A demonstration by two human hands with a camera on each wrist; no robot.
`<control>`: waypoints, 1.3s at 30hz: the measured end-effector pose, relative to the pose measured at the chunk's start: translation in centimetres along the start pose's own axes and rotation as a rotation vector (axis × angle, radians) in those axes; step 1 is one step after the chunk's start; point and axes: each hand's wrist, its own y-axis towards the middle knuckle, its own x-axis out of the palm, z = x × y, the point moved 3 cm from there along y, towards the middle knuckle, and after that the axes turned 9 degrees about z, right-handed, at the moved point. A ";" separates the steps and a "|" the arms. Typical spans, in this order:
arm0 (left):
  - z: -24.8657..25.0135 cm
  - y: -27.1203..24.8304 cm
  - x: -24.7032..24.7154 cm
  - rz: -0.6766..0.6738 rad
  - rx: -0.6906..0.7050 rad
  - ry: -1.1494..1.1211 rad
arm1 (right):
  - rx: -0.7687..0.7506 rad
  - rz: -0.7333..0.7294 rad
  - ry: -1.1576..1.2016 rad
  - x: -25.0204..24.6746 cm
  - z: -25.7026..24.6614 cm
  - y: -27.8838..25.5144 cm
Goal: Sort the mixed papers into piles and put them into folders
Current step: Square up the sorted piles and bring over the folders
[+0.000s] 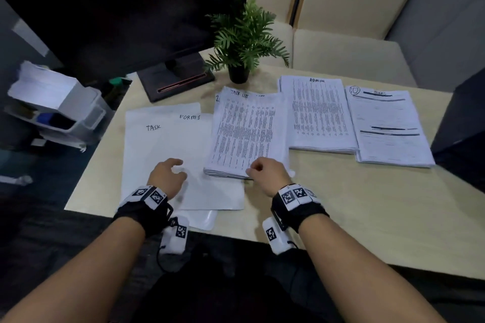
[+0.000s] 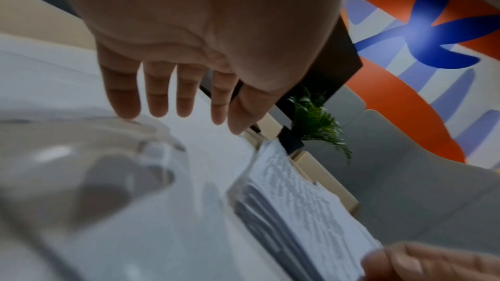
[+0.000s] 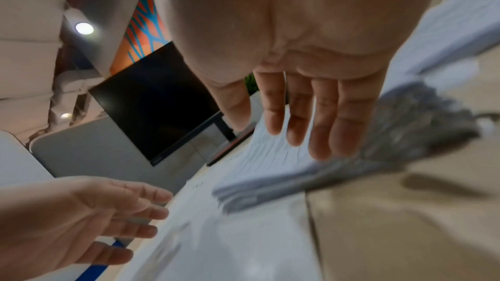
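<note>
Head view: meets near edge of TASK LIST pile (image 1: 246, 134) with right hand (image 1: 266, 173), fingers loose and fairly straight, clasping nothing. Runs lengthwise away from that hand. Hovers left hand (image 1: 168, 176), spread and empty, over TASK folder (image 1: 162, 155), just left of the pile. Probably calls for a leftward slide. Leaves ADMIN pile (image 1: 319, 115) and forms pile (image 1: 388, 126) further right, potted plant (image 1: 244, 42) beyond; no obstacle between.
</note>
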 end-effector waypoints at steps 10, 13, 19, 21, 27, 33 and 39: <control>-5.1 1.0 -1.4 0.011 -0.176 0.192 | 0.226 -0.035 -0.054 6.3 -2.2 -2.5; -5.1 1.4 -1.2 -0.032 -0.165 0.076 | 0.239 -0.009 -0.020 7.4 -3.1 -3.0; -5.0 2.2 -3.5 -0.054 -0.057 -0.084 | 0.142 0.149 -0.161 7.9 -4.3 -2.8; -4.4 2.2 -5.3 -0.055 -0.019 -0.156 | 0.153 0.172 -0.195 7.7 -4.1 -2.1; -4.0 1.4 -12.6 0.052 0.157 -0.210 | 0.248 0.075 -0.330 8.9 -2.4 -0.6; -3.5 -0.2 -17.8 0.172 0.285 -0.367 | 0.220 0.108 -0.354 9.0 -2.2 -0.4; -1.4 -0.8 -15.2 0.074 0.314 -0.663 | 0.231 0.312 0.273 6.0 -3.1 -1.4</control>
